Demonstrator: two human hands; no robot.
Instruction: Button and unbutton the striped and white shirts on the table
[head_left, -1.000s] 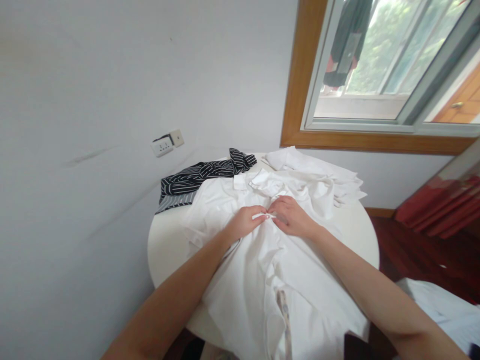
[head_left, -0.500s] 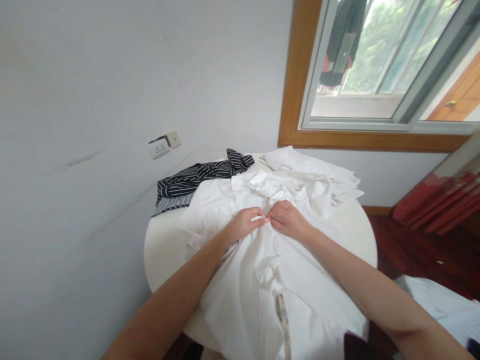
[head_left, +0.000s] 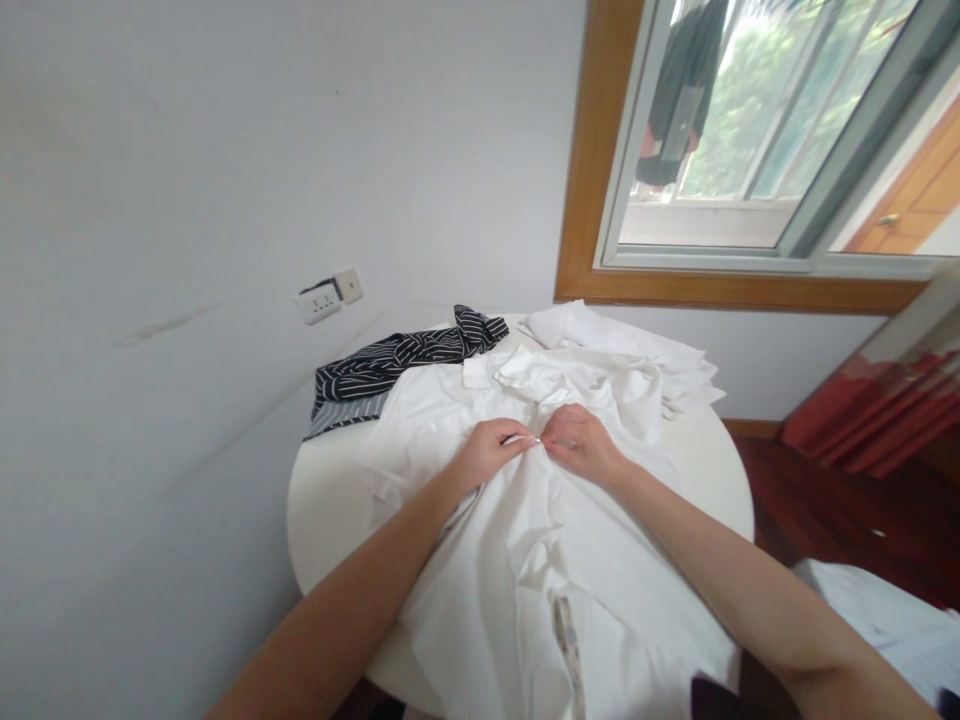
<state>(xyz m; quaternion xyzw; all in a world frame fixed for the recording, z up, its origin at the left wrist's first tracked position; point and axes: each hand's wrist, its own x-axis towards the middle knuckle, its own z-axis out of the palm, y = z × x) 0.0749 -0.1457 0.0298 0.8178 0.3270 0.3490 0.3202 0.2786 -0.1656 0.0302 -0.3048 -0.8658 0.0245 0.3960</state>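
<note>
A white shirt (head_left: 525,560) lies spread over a round white table (head_left: 322,500), its collar (head_left: 525,368) toward the far side. My left hand (head_left: 491,452) and my right hand (head_left: 581,440) meet at the shirt's front just below the collar. Both pinch the fabric edges there, fingertips touching. Whether a button sits between the fingers is too small to tell.
A black-and-white striped garment (head_left: 397,362) lies at the table's far left. More folded white cloth (head_left: 622,345) is piled at the far right. A wall socket (head_left: 324,297) is on the grey wall, a wood-framed window (head_left: 720,170) behind. Red cloth (head_left: 877,410) lies on the floor at right.
My hands stay pinched at the same spot on the shirt's front, with only slight finger movement. The camera has shifted a little.
</note>
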